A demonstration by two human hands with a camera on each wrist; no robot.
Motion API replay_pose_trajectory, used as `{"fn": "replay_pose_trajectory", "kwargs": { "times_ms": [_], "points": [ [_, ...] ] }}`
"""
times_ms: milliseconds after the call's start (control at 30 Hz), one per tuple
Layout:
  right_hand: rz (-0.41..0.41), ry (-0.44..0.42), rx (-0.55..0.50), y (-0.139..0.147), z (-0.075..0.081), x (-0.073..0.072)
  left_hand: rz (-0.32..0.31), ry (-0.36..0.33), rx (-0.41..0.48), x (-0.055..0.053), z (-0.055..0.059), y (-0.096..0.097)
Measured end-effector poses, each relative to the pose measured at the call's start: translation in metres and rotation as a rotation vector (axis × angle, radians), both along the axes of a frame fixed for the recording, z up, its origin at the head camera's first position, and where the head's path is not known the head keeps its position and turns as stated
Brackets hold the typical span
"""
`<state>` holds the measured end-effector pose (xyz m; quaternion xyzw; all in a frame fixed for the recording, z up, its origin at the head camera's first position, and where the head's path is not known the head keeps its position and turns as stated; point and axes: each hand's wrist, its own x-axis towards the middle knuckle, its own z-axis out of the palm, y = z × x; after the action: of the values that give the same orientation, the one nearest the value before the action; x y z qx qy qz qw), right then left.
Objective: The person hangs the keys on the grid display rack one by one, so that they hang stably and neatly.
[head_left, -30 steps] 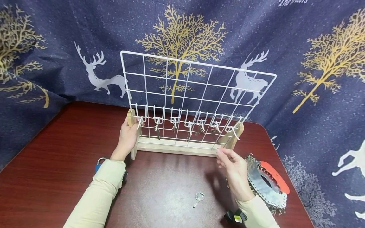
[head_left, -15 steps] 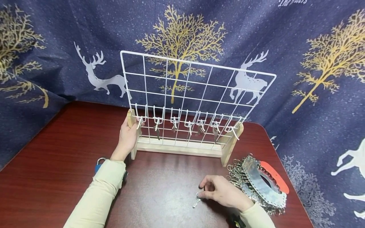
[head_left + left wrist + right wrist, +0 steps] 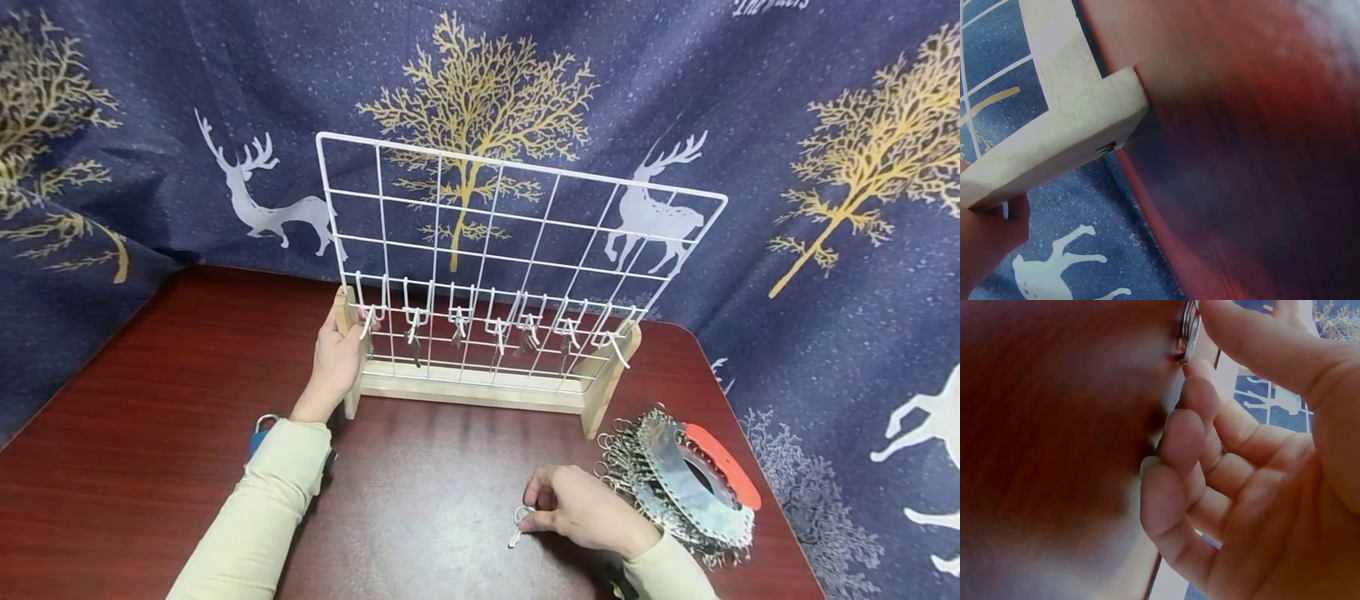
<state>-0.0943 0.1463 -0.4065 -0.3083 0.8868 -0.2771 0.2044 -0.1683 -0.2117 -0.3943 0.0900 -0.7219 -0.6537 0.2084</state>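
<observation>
A white wire grid rack (image 3: pixel 500 164) stands on a pale wooden base, with a row of hooks carrying several small keys (image 3: pixel 417 354). My left hand (image 3: pixel 335 358) grips the rack's left wooden upright (image 3: pixel 347 310); in the left wrist view, fingers of that hand (image 3: pixel 988 240) show below the upright (image 3: pixel 1079 128). On the table at front, my right hand (image 3: pixel 585 510) pinches the ring (image 3: pixel 522 512) of a silver key (image 3: pixel 514 540) between thumb and fingertips. The right wrist view shows the metal ring (image 3: pixel 1190 328) by the thumb tip, the other fingers curled.
To the right lies a metal ring holder (image 3: pixel 678 475) with a red handle (image 3: pixel 722 465) and many small rings along its edges. A blue padlock (image 3: pixel 260 433) sits beside the left sleeve. Behind the dark red table (image 3: pixel 187 367) hangs a patterned blue cloth (image 3: pixel 285 67).
My right hand has come down from the rack's lower right to the key on the table and taken its ring. The left hand stays on the upright.
</observation>
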Motion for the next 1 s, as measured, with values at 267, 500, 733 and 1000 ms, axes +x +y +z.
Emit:
{"fn": "replay_pose_trajectory", "kwargs": {
  "times_ms": [267,500,733,1000],
  "points": [
    [-0.001,-0.006,0.073,0.001,0.001,-0.005,0.000,-0.009,0.005,-0.001,-0.001,0.000],
    [0.015,-0.011,0.088,-0.001,0.003,-0.007,-0.005,0.008,0.011,-0.001,0.000,0.000],
    [0.032,-0.010,0.092,-0.002,0.003,-0.010,0.010,-0.009,0.023,0.000,0.000,0.000],
    [0.033,-0.050,0.087,-0.001,0.003,-0.011,-0.003,0.005,-0.004,0.000,0.001,0.000]
  ]
}}
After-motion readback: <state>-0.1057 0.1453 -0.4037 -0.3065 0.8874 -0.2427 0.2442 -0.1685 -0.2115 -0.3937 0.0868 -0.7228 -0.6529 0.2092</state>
